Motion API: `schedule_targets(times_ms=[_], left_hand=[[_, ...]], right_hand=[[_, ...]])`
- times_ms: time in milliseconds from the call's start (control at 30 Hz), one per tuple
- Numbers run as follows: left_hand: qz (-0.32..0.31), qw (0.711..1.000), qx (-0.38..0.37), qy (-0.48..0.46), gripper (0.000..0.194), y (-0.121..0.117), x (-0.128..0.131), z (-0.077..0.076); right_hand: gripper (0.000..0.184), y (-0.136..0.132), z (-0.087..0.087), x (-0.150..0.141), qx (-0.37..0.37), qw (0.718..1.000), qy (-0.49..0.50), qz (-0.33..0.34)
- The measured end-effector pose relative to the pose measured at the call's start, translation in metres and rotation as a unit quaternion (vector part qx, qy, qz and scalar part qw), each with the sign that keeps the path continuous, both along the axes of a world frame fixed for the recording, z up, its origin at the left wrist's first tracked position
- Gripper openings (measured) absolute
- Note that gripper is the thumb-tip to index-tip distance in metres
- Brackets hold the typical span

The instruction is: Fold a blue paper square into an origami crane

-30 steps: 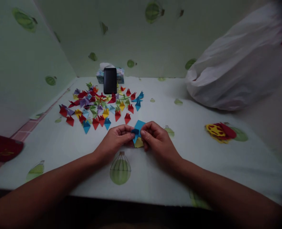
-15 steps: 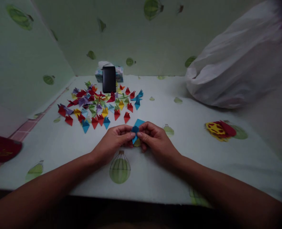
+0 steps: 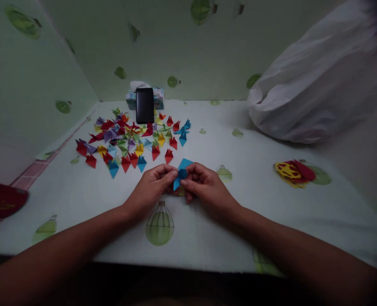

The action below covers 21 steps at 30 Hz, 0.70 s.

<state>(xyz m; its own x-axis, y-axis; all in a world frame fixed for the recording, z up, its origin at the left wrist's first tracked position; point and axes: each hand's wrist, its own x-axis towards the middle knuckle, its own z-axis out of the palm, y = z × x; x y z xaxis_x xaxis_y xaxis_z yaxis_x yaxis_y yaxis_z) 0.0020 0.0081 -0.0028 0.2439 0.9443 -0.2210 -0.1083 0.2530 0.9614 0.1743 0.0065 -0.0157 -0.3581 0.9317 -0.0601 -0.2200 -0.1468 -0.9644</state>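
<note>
A small piece of blue folded paper [image 3: 182, 173] is held just above the table, between my two hands. My left hand [image 3: 156, 179] pinches its left side between thumb and fingers. On the other side, my right hand [image 3: 205, 182] is closed on it too, its thumb pressed near the lower part. A flat blue corner shows above the fingertips, and a narrow pointed end hangs below; the fingers hide the rest. Beyond my left hand lies a spread of small folded paper figures [image 3: 133, 160] in red, blue, yellow, green and purple.
A black phone [image 3: 144, 106] leans against a tissue box [image 3: 158, 98] at the back. The big white plastic bag [image 3: 303, 97] fills the back right. Red and yellow cut-out pieces [image 3: 293, 172] lie at right. Something dark red [image 3: 5, 199] sits at the left edge of the table [image 3: 207, 246].
My left thumb has shifted slightly up and left on the blue paper, and more of its lower pointed end shows, tilted left. Both hands still hold it in nearly the same place.
</note>
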Motion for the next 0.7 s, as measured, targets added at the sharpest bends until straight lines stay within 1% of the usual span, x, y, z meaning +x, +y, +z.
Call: schedule_targets(times_ms=[133, 333, 433, 533, 700], left_hand=[[0.002, 1.000, -0.004, -0.009, 0.026, 0.0009, -0.0007, -0.0003], [0.004, 1.000, 0.007, -0.008, 0.019, 0.0013, -0.0029, -0.0014], [0.003, 1.000, 0.015, -0.014, 0.019, 0.0007, -0.0024, -0.0005], [0.000, 1.000, 0.020, -0.012, 0.020, 0.0000, -0.0018, 0.0010], [0.013, 1.000, 0.028, -0.001, 0.020, 0.0004, -0.0026, 0.0008]], right_hand=[[0.021, 0.0003, 0.0001, 0.0005, 0.001, 1.000, -0.005, 0.001], [0.020, -0.0007, 0.0030, 0.0021, 0.022, 1.000, -0.008, -0.004], [0.023, -0.0008, 0.0034, 0.0017, 0.009, 1.000, 0.008, -0.013], [0.022, -0.0006, 0.0023, 0.0013, -0.003, 1.000, 0.020, -0.008], [0.022, -0.0003, 0.0011, 0.0018, 0.007, 1.000, 0.025, -0.004]])
